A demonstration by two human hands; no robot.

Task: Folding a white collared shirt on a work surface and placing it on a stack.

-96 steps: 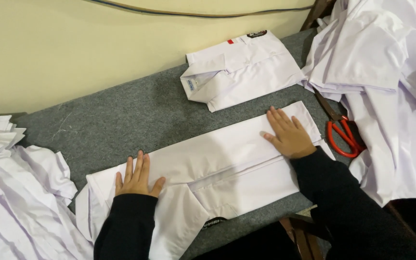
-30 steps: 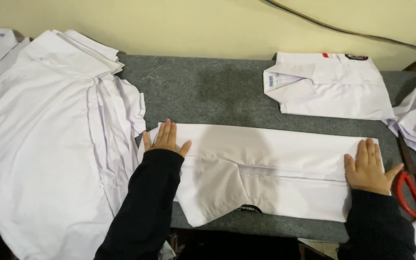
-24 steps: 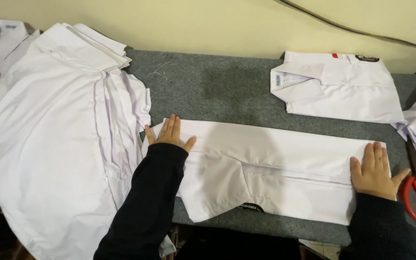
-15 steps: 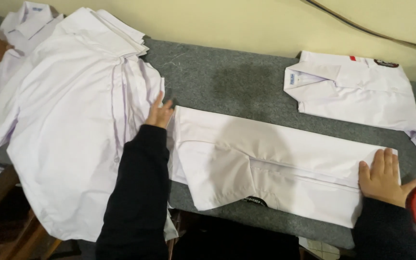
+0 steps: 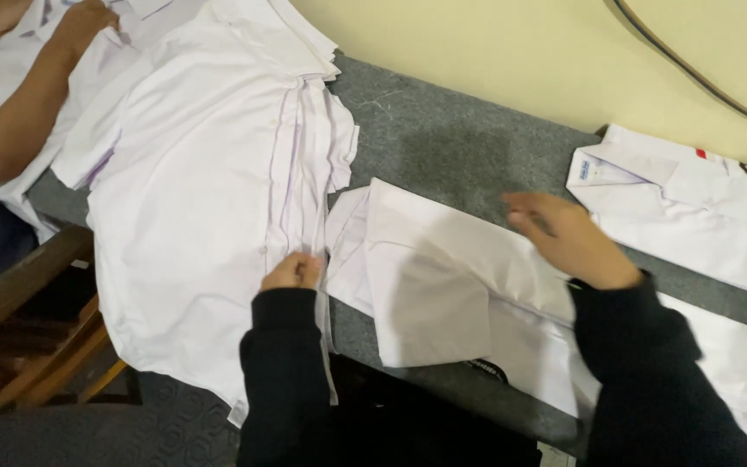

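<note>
Left hand (image 5: 294, 271): pinched edge of long folded white cotton shirt (image 5: 443, 285).
Right hand (image 5: 568, 238): hovered spread above it.
Risk: fold probably slipping if tugged unevenly.

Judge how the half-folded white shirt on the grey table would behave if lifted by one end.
The half-folded shirt is thin cloth lying flat with soft creases, so it would probably sag and unfold. It looks light, since the left hand pinches just an edge. On the felt-like grey table it would likely drag and bunch rather than slide.
</note>
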